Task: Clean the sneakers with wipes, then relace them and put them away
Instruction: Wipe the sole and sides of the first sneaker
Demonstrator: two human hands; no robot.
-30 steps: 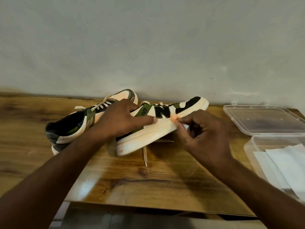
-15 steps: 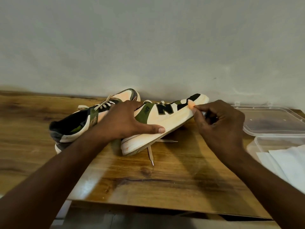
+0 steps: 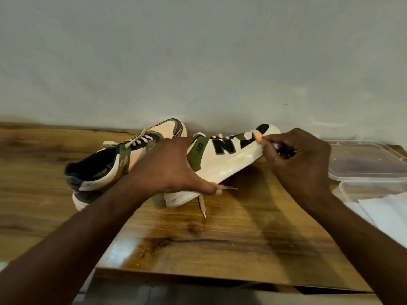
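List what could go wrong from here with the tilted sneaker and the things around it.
1. The cream sneaker with a black N is tilted, toe raised, heel on the wooden table; if the left hand loosens its grip, it may drop.
2. Its loose cream lace trails underneath and could snag.
3. The right hand works beside the clear plastic lid; a swing might knock it.

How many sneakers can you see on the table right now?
2. One sneaker is tilted up, gripped at the heel by the left hand and at the toe by the right hand. The other sneaker lies behind, left.
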